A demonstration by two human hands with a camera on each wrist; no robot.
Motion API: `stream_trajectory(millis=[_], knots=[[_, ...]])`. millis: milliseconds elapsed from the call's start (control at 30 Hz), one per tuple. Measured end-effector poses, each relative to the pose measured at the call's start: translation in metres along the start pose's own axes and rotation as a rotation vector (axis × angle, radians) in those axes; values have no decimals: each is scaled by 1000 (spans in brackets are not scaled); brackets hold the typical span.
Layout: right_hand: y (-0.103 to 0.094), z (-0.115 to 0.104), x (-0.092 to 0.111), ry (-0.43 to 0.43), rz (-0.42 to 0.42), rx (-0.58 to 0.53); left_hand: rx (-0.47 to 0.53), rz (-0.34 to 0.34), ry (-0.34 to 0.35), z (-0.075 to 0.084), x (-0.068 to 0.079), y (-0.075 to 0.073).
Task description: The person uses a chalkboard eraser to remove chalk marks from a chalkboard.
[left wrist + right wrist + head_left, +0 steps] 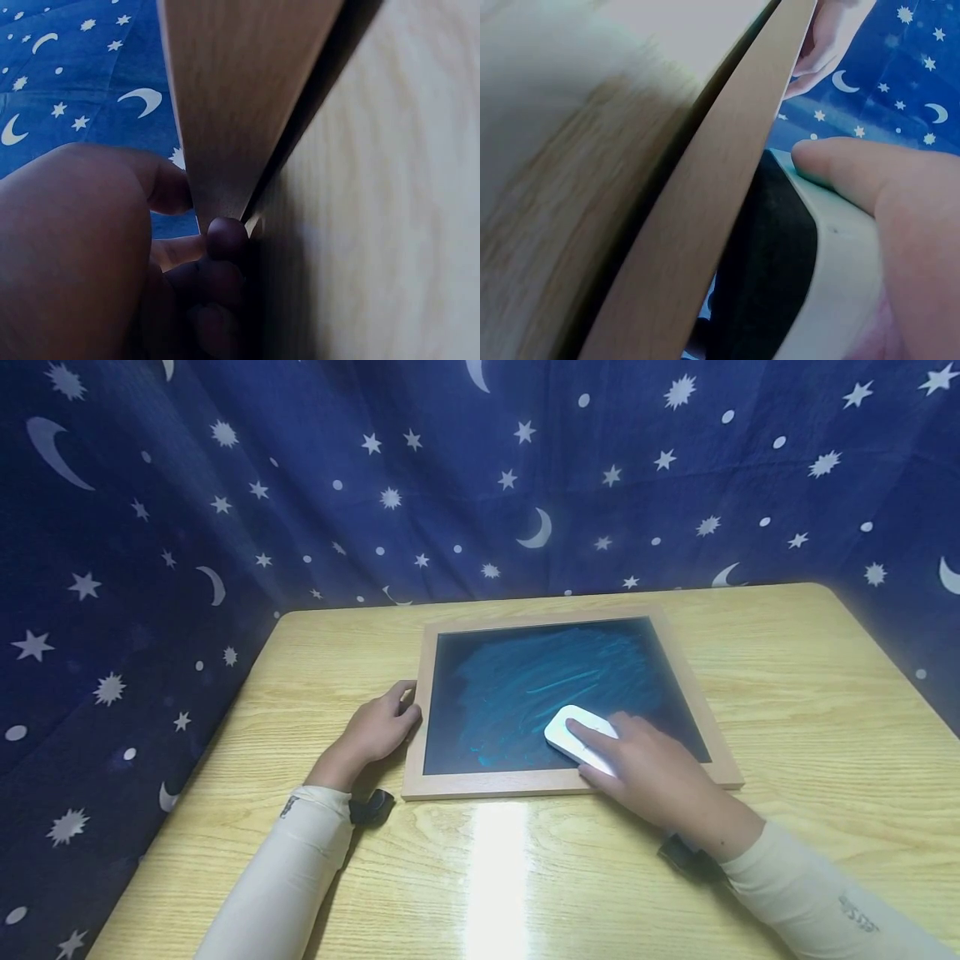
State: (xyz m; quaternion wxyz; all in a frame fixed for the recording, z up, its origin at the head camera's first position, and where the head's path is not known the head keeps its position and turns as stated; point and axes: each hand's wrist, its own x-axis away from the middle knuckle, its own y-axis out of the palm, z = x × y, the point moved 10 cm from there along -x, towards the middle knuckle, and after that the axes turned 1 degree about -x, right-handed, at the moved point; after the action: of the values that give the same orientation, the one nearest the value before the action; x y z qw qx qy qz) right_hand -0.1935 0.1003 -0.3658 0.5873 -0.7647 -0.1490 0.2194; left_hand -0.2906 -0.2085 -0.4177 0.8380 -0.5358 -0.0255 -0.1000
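Observation:
A small chalkboard in a pale wooden frame lies flat, its dark surface smeared with blue-green chalk. My right hand grips a white board eraser over the lower right of the board, index finger along its top. In the right wrist view the eraser's black pad shows close beside the wooden frame. At the board's left side, my left hand holds the frame's edge. The left wrist view has the thumb and curled fingertips right at that frame edge.
The board lies on a light wood-grain table with a bright reflection near its front. A dark blue curtain with white moons and stars hangs behind and along the sides. Dark wrist bands sit below both hands.

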Motion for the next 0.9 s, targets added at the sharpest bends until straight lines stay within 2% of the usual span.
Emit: stream_trajectory(millis=[300,900], knots=[[-2,13,-2,46,-24,17,0,-2,-2,0,0,1],[-16,85,-4,233,-82,-3,6,-1,-4,0,1,0]])
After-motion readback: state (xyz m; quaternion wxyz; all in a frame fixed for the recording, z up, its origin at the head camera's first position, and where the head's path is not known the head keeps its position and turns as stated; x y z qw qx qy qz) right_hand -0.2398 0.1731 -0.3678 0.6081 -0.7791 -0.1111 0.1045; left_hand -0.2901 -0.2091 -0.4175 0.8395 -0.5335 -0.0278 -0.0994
